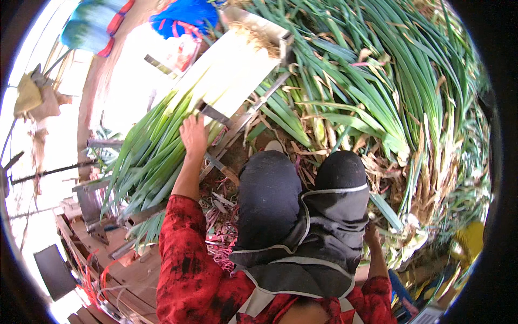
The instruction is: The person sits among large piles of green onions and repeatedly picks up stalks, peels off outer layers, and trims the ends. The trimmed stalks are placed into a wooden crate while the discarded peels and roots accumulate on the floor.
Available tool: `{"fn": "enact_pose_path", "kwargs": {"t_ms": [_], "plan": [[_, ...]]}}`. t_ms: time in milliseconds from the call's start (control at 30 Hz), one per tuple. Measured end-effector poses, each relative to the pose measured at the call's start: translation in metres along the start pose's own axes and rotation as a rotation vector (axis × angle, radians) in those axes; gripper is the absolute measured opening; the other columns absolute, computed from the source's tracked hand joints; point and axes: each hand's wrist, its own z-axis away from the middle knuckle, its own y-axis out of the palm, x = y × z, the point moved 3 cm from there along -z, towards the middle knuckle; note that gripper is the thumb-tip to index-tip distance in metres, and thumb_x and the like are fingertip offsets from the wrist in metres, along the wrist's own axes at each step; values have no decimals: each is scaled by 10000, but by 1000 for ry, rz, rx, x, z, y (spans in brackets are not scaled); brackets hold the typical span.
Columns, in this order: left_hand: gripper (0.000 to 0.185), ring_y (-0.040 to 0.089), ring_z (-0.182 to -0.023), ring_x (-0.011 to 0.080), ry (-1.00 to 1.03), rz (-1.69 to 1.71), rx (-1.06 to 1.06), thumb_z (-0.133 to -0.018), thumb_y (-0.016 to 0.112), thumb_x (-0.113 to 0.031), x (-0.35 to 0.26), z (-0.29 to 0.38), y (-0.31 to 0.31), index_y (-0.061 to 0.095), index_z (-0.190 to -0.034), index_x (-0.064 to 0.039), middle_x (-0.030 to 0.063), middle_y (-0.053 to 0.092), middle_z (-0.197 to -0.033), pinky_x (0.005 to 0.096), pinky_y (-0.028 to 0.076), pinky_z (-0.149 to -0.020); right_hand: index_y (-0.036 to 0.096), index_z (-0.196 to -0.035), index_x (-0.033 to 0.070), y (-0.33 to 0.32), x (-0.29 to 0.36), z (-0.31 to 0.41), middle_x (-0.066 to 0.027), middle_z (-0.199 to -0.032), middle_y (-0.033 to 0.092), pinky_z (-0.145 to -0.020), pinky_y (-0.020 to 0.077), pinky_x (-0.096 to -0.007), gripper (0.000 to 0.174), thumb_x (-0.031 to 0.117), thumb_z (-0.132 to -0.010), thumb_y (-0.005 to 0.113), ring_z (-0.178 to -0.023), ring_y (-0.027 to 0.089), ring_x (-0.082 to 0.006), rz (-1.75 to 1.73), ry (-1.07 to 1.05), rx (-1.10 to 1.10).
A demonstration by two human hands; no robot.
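A thick bundle of green onions, or leeks (226, 77), lies slanting across a metal frame (243, 121) on the left. Its white stems and roots point up toward a metal end plate (259, 24). The green leaves hang down to the lower left. My left hand (194, 131) rests on the leaves just below the white stems, beside a short metal bar (216, 113), fingers slightly spread. Low on the right, beside my thigh, my right hand (370, 235) is mostly hidden by the dark apron (332, 218), so its fingers and anything in them cannot be made out.
A large heap of long-leaved green onions (388, 81) fills the right side, with dry husks (376, 166) near my knees. Pink ties (220, 247) litter the ground by my left leg. Wooden boards (137, 275) lie lower left; a blue bag (186, 16) stands at the top.
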Motion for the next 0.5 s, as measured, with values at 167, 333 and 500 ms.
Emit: {"fn": "enact_pose_path", "kwargs": {"t_ms": [167,333,500], "plan": [[402,528,-1078,235,-101,-393,125,-888,585,-364,39,-18,49,584,-1142,-53,147,517,-1228,377,468,-909,607,-1065,55,14,-13,-3,-177,-983,624,-757,494,-427,270,180,-847,508,-873,606,-371,113,-289,-122],[522,419,-1201,445,-36,-170,54,-926,499,-419,43,-19,34,450,-1342,-107,298,390,-1325,547,378,-986,632,-1005,62,-13,27,-4,-191,-846,624,-703,497,-440,248,242,-890,508,-758,605,-371,-111,-219,-188],[526,450,-1198,389,-62,473,-59,-921,519,-333,22,26,12,440,-1326,-7,252,410,-1346,469,366,-1014,609,-988,36,-38,45,-47,-213,-894,632,-714,493,-456,231,221,-878,526,-829,626,-373,-123,-303,-496]]}}
